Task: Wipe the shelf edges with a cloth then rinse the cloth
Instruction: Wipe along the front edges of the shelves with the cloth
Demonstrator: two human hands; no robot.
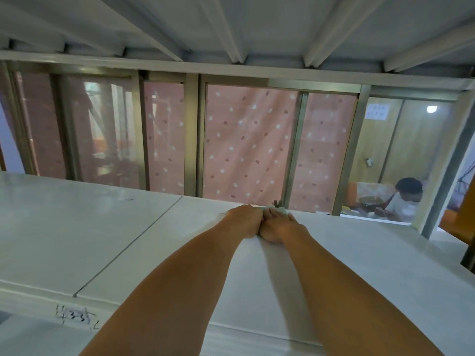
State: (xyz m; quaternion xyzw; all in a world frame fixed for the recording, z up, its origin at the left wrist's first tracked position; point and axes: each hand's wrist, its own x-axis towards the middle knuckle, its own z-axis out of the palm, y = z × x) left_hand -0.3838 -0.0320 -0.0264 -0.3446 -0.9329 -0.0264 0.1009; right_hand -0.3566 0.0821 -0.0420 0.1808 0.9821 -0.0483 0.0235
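near edge (77,321): white lip right under the camera, black marker scribble on it, unreadable
shelf board (64,240): white, flat, running away toward the window; thin seam (128,246) cutting diagonally across, left of both arms
forearms: both stretched straight out over the board, closing in until the hands touch side by side
left hand (244,222): palm down at the far edge, fingertips dipping over the lip and out of sight, so can't tell whether curled round anything
right hand (280,227): palm down too, fingers spread fairly flat, pressing on the cloth rather than pinching it
cloth (279,209): pale green, only a sliver showing, sitting on the far edge just beyond the right fingertips, mostly buried under them
far edge (359,218): long axis left to right, crosswise to the arms
key relation: cloth ahead of the fingers and already on the edge, so probably no more reaching, just a sideways slide along that line; right hand the one on top of it, left riding alongside
stage, as a guess: mid-wipe, rinse not yet done
behind: window frame, pink dotted curtain (244,140), someone seated (403,201) far right
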